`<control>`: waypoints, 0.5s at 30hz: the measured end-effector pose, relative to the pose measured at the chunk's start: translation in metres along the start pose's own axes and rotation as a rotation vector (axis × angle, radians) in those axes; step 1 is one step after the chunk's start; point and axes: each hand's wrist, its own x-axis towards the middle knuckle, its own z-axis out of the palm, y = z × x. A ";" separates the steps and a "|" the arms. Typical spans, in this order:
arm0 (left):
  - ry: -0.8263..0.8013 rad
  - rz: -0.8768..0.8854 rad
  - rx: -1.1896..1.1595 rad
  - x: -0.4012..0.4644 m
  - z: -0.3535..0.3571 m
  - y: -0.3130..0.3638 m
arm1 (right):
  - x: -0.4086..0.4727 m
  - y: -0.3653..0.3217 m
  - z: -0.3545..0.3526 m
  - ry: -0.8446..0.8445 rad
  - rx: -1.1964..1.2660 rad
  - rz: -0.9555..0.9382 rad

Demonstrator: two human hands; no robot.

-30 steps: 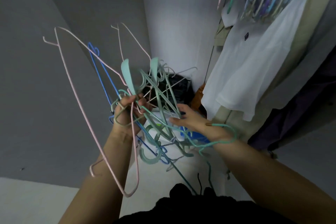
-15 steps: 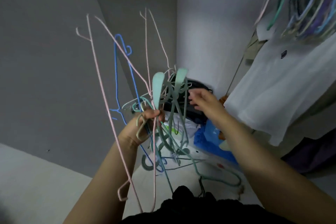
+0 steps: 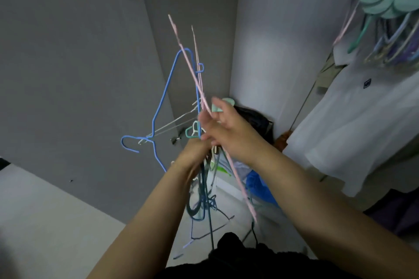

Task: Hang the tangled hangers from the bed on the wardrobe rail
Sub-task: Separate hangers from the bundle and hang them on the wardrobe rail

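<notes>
While the left hand (image 3: pixel 195 154) grips the tangled bundle of thin pink, blue and teal wire hangers (image 3: pixel 199 124) left of the hanging white shirt (image 3: pixel 353 124), the right hand (image 3: pixel 229 129), fingers (image 3: pixel 215 106) loosely apart, touches it; light, springy, snag-prone, probably best held at the hooks.

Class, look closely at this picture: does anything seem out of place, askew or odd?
Yes. The hangers in the left hand are one tangled bundle, and a blue hanger juts out sideways, hook pointing left. The right hand reaches into the tangle.
</notes>
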 end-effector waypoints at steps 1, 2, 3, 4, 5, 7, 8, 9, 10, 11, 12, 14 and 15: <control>0.022 -0.001 0.062 -0.001 0.004 0.000 | 0.001 -0.003 -0.001 0.014 -0.027 -0.006; 0.031 0.019 0.096 -0.002 0.006 0.000 | 0.005 -0.004 -0.005 0.067 -0.053 -0.013; 0.038 0.038 0.097 -0.003 0.008 -0.001 | 0.010 -0.005 -0.011 0.146 -0.045 -0.021; 0.020 0.047 0.080 -0.005 0.009 0.000 | 0.015 -0.004 -0.020 0.237 -0.028 -0.041; 0.002 0.044 0.081 -0.005 0.008 -0.001 | 0.020 -0.004 -0.031 0.328 -0.014 -0.063; -0.018 0.032 0.095 -0.005 0.005 -0.004 | 0.025 -0.003 -0.050 0.431 0.005 -0.085; -0.011 0.029 0.103 -0.006 0.003 -0.004 | 0.025 -0.003 -0.056 0.449 0.003 -0.087; -0.004 0.024 0.113 -0.006 0.002 -0.006 | 0.025 -0.003 -0.063 0.463 -0.012 -0.087; -0.003 0.016 0.125 -0.005 0.001 -0.008 | 0.024 -0.005 -0.069 0.479 -0.027 -0.092; -0.007 0.004 0.139 -0.005 0.000 -0.010 | 0.024 -0.008 -0.074 0.496 -0.034 -0.099; -0.017 0.001 0.151 -0.007 0.001 -0.010 | 0.024 -0.011 -0.079 0.513 -0.036 -0.104; -0.030 -0.006 0.159 -0.009 0.002 -0.010 | 0.024 -0.017 -0.087 0.532 -0.022 -0.107; -0.040 -0.011 0.171 -0.008 0.001 -0.010 | 0.025 -0.019 -0.090 0.543 -0.013 -0.109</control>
